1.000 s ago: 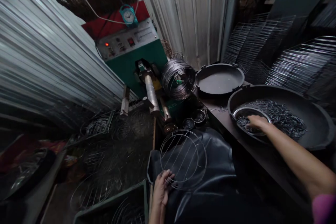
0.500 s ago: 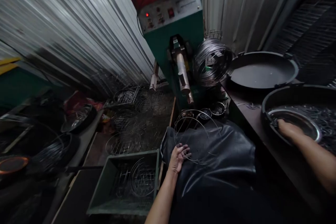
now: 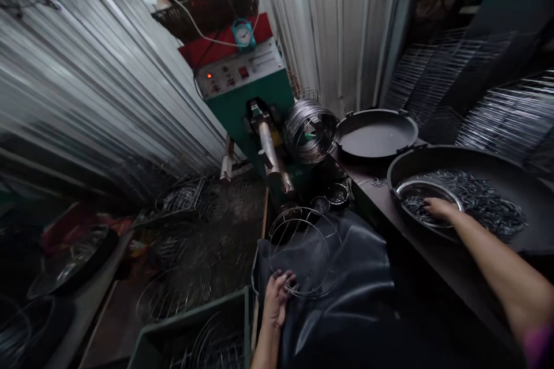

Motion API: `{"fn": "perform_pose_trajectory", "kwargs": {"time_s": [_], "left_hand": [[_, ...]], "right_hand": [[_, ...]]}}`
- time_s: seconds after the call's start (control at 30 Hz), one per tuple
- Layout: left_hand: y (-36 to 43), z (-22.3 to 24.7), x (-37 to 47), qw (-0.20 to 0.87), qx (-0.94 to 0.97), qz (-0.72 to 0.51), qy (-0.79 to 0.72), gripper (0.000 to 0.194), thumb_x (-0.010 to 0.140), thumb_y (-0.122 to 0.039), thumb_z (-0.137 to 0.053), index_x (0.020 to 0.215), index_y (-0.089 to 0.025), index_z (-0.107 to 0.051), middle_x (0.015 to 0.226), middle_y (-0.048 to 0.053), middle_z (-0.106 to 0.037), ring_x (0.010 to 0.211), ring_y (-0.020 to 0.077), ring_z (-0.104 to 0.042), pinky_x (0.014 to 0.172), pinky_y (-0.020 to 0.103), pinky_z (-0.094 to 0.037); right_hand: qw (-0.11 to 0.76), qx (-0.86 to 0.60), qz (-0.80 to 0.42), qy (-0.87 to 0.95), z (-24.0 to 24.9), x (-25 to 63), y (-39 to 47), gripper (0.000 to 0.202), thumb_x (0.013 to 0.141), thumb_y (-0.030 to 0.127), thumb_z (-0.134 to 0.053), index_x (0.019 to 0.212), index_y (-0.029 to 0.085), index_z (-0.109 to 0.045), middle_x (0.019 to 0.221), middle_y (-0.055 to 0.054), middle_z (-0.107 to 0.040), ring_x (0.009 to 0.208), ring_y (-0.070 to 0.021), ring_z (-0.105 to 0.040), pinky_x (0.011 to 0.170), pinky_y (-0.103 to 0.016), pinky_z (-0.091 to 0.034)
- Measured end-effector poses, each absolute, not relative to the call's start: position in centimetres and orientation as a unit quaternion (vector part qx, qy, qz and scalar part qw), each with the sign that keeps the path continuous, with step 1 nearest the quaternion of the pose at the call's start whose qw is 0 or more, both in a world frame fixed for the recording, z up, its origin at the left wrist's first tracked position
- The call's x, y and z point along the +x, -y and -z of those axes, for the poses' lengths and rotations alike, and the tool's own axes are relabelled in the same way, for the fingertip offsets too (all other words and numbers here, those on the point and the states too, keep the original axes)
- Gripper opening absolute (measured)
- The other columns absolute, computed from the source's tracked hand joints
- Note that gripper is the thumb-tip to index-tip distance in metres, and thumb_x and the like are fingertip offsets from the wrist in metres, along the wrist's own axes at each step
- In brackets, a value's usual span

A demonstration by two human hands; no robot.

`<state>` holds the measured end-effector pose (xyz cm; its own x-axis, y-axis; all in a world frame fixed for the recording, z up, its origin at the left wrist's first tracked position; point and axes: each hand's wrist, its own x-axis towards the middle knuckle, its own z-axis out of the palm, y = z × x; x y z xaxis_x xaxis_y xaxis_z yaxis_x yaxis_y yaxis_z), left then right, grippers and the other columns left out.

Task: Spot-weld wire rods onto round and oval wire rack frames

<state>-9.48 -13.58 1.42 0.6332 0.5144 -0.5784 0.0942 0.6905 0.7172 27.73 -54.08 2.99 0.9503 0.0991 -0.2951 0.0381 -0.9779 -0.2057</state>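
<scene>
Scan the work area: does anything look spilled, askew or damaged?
A few thin, curved metal pieces lie loose on the dark grey bench, outside the large round black pan holding a heap of metal bits. They look strayed or spilled. Nothing else clearly stands out.

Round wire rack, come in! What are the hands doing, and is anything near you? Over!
Left hand gripping round wire rack. Right hand in metal bowl, grip unclear. Machine's metal arm just beyond rack. Over.

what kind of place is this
Probably a small metal workshop: there's a green machine with a control panel, a coil of wire, and a wide pan holding many small metal pieces.
</scene>
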Motion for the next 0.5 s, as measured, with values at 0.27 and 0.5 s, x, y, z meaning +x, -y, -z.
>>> {"fn": "perform_pose_trajectory", "kwargs": {"time_s": [0.27, 0.5], "left_hand": [[13.1, -0.3, -8.9, 0.8, 0.396, -0.091, -0.44, 0.039, 0.066, -0.02, -0.07, 0.097, -0.019, -0.046, 0.098, 0.011, -0.065, 0.097, 0.0273, -0.063, 0.083, 0.044, -0.05], [12.4, 0.8, -9.0, 0.807, 0.378, -0.08, -0.447, 0.041, 0.063, -0.021, -0.072, 0.096, -0.02, -0.048, 0.1, 0.012, -0.066, 0.104, 0.0301, -0.059, 0.086, 0.045, -0.049]], "right_hand": [[0.06, -0.985, -0.164, 0.002, -4.9, 27.1, 52.5, 0.018, 0.085, 0.027, -0.056, 0.095, 0.013, -0.062, 0.113, -0.01, -0.058, 0.109, -0.023, -0.049, 0.093, -0.044, -0.037], [0.194, -0.965, -0.162, -0.071, -6.9, 27.6, 54.7, 0.022, 0.086, 0.024, -0.048, 0.089, 0.008, -0.063, 0.09, -0.015, -0.065, 0.083, -0.0216, -0.059, 0.064, -0.026, -0.041]]}}
